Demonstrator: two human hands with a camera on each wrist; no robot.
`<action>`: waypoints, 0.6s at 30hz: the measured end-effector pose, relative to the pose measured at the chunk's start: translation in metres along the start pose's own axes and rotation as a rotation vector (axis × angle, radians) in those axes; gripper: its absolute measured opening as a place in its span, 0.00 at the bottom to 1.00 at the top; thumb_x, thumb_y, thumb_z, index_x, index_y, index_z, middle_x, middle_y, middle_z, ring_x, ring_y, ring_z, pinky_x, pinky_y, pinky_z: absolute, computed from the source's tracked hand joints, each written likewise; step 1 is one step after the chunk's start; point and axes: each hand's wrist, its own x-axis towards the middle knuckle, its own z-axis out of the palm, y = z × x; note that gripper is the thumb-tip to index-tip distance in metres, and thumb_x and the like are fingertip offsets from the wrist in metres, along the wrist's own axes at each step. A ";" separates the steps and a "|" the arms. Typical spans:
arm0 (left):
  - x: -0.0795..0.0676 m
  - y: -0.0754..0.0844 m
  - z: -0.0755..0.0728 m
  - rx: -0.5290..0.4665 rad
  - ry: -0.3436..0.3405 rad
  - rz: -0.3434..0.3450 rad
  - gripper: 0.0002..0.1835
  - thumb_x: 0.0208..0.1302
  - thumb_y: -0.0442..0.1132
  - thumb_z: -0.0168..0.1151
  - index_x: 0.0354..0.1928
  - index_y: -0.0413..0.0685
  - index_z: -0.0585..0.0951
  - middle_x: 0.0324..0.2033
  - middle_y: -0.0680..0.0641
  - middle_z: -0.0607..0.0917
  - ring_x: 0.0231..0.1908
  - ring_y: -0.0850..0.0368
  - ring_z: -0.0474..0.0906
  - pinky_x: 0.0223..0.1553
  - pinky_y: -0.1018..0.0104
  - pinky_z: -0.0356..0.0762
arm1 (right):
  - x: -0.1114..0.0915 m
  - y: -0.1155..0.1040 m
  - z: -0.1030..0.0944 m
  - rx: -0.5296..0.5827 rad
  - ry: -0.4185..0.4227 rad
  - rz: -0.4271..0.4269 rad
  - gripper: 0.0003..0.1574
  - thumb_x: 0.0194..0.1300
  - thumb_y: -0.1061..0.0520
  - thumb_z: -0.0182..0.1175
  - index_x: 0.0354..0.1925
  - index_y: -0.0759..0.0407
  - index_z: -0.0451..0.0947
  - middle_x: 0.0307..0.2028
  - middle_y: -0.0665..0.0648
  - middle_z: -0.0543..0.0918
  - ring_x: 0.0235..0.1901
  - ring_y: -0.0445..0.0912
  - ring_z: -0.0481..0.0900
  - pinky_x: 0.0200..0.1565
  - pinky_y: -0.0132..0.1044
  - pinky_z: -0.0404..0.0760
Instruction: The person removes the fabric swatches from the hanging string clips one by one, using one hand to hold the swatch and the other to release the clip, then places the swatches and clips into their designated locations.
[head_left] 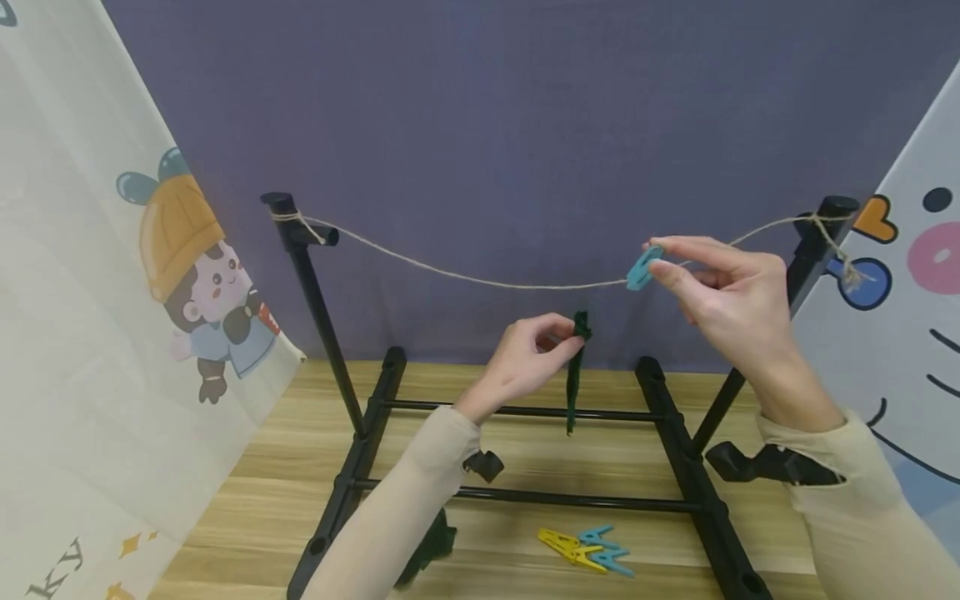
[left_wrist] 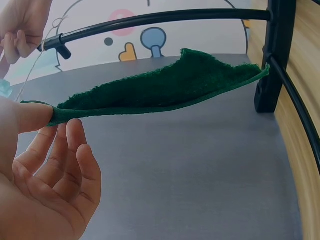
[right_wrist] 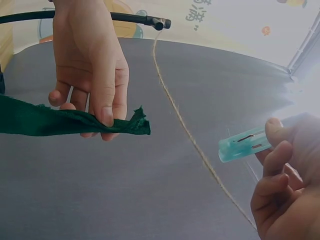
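Observation:
A strip of dark green cloth (head_left: 573, 387) hangs below the string, its top edge pinched between the thumb and fingers of my left hand (head_left: 529, 358). In the left wrist view the green cloth (left_wrist: 160, 90) is folded lengthwise, with a ragged edge. My right hand (head_left: 731, 300) pinches a light blue clothespin (head_left: 642, 268) by its handle end. In the head view the clothespin overlaps the twine (head_left: 480, 282); in the right wrist view the clothespin (right_wrist: 242, 145) appears beside the twine (right_wrist: 185, 127). The twine sags between two black posts.
Yellow clothespins (head_left: 562, 546) and blue clothespins (head_left: 611, 560) lie on the wooden table (head_left: 247, 517). Another green cloth piece (head_left: 435, 546) lies partly behind my left forearm. The black frame has a left post (head_left: 318, 308), a right post (head_left: 806, 258) and crossbars (head_left: 570, 498).

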 end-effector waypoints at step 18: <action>-0.008 -0.016 0.000 -0.023 0.028 0.008 0.12 0.78 0.44 0.62 0.54 0.48 0.88 0.47 0.47 0.91 0.43 0.45 0.87 0.40 0.68 0.82 | -0.017 0.014 0.005 0.072 -0.010 -0.097 0.23 0.69 0.73 0.66 0.60 0.65 0.86 0.45 0.41 0.90 0.07 0.38 0.60 0.12 0.36 0.51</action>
